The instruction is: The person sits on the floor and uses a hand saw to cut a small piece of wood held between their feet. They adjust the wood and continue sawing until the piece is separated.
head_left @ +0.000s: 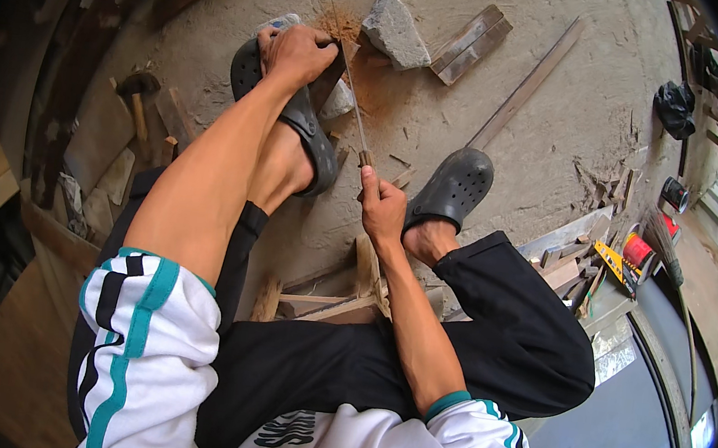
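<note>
My right hand is wrapped round the wooden handle of a handsaw. Its thin blade points away from me, seen nearly edge-on. The blade runs beside the end of a dark piece of wood, which lies by my left shoe. My left hand presses on that wood from above with bent fingers, partly hiding it. Reddish sawdust is spread on the ground around the blade. A pale stone sits beside the wood.
A grey stone block and a short wood block lie beyond the saw. One long wood strip reaches my right shoe. At left is a hammer; at right, a yellow-handled saw, a broom and wood scraps.
</note>
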